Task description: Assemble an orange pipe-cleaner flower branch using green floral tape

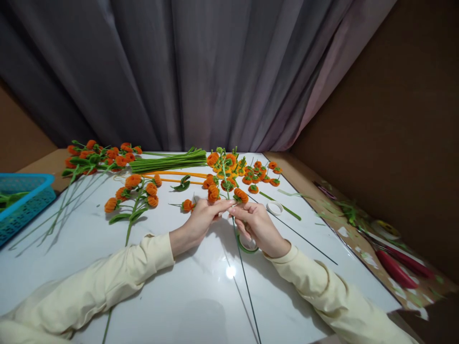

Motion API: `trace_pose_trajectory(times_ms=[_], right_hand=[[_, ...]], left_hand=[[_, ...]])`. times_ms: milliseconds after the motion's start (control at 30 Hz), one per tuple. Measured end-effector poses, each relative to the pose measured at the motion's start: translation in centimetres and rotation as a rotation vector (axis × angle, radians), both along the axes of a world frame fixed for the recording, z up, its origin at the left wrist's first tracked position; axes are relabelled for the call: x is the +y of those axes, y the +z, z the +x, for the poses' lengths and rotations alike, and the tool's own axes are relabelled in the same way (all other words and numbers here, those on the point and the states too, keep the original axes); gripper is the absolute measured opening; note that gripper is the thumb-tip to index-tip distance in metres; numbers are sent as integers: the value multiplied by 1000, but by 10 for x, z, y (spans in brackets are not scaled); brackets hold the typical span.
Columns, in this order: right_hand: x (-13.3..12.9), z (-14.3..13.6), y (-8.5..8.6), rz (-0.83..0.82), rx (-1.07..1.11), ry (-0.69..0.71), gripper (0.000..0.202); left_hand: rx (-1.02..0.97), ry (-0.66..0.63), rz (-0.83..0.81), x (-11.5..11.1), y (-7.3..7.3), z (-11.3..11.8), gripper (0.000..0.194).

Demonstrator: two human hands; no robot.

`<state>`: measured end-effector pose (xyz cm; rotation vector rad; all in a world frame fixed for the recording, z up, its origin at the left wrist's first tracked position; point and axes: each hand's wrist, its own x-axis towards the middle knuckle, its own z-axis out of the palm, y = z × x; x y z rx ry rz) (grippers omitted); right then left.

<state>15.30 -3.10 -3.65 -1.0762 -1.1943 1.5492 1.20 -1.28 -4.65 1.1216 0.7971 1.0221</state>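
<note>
My left hand (203, 219) and my right hand (261, 224) meet at the middle of the board, fingertips pinched on the stem of a flower spray (225, 174). Orange fuzzy blooms hang around its green upper stem, above my fingers. A thin dark green wire (245, 282) runs down from the pinch toward the front edge. Just below my right hand lies a roll of green tape (247, 249), partly covered by its fingers. A loose orange bloom (188, 205) rests by my left hand. Whether tape is between my fingertips is hidden.
A finished-looking orange spray (135, 205) lies left, with more sprays (89, 157) behind. Green pipe cleaners (168, 161) are bundled at the back. Small blooms (256, 177) and a white ring (274, 208) lie right. A blue basket (28, 179) stands left; red-handled pliers (396, 270) lie right.
</note>
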Motion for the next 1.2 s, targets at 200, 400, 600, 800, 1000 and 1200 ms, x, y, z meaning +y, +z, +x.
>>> trace_pose_trajectory(times_ms=[200, 400, 600, 800, 1000, 1200], right_hand=[[-5, -1, 4, 6, -35, -1, 36], [9, 16, 6, -40, 57, 312, 30], [14, 21, -3, -17, 92, 452, 26], [6, 18, 3, 32, 74, 295, 22], [3, 26, 19, 167, -141, 101, 23], [-5, 22, 30, 304, -442, 48, 33]], left_hand=[[-76, -37, -106, 2, -4, -1, 35], [-140, -102, -163, 3, 1, -3, 28], [-155, -163, -148, 0, 1, -2, 38], [-195, -183, -182, -1, -1, 0, 30], [-210, -133, -213, -3, 8, 1, 20], [22, -97, -92, 10, 29, -15, 26]])
